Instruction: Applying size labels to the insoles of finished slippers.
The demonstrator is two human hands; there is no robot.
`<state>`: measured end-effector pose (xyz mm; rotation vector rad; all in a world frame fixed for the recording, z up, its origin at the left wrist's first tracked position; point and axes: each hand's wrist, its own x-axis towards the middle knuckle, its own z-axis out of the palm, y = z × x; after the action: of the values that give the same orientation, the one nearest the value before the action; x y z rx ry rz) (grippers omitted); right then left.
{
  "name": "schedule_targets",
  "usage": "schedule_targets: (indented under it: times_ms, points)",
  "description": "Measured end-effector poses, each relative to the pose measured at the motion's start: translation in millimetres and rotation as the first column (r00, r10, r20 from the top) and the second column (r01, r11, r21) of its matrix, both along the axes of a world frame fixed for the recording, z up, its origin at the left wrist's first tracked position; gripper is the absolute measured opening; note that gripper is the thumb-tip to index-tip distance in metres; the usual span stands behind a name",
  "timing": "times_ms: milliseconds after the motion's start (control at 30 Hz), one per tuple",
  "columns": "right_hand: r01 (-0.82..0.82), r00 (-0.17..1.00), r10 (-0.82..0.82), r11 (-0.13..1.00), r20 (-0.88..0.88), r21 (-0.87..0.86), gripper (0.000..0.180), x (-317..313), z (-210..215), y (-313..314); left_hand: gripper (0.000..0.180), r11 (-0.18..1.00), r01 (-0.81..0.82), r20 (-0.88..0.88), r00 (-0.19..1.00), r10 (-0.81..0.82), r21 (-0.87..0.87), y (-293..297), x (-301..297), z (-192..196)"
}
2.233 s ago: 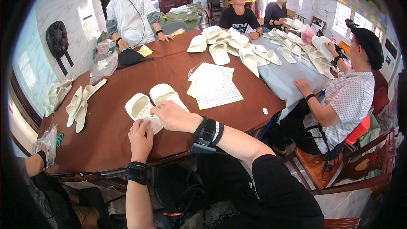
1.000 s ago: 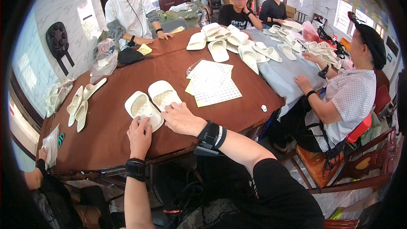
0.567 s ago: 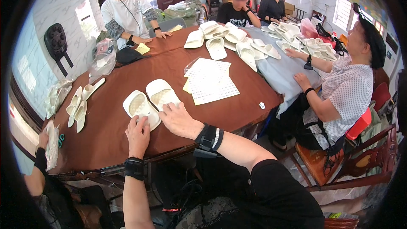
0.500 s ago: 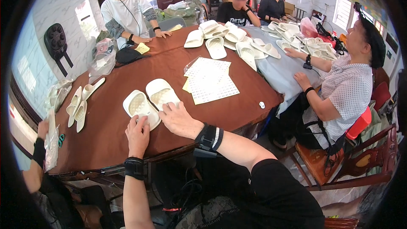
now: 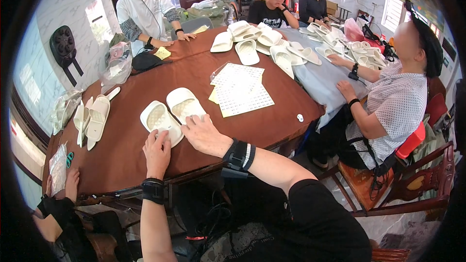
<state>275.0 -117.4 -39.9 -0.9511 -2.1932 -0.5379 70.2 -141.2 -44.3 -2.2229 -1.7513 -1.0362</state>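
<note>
Two white slippers [image 5: 172, 112] side by side, soles down

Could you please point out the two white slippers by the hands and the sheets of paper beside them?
left slipper [image 5: 159, 119], head view, on its textured insole.
right slipper [image 5: 183, 105], head view, on its insole.
sheets of paper [image 5: 241, 92], head view, on the top sheet's middle.

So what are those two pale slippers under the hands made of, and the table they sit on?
The two slippers look like soft moulded foam or rubber: cream, matte, one-piece, with dimpled footbeds. The left hand and right hand rest at their heels. The table looks like smooth reddish-brown wood or laminate with a faint sheen.
</note>
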Motion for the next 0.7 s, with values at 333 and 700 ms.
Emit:
schedule_targets:
  times_ms: [333, 700]
  points:
    - [0.018, 1.000, -0.019, 0.999, 0.025, 0.036, 0.015, 1, 2, -3, 0.024, 1.000, 0.006, 0.028, 1.000, -0.006, -0.009, 0, 1, 1]
    - [-0.053, 0.988, 0.102, 0.931, 0.118, -0.362, 0.029, 18, 36, -3, 0.023, 0.998, 0.034, 0.000, 0.999, -0.034, 0.059, 8, 1, -2]
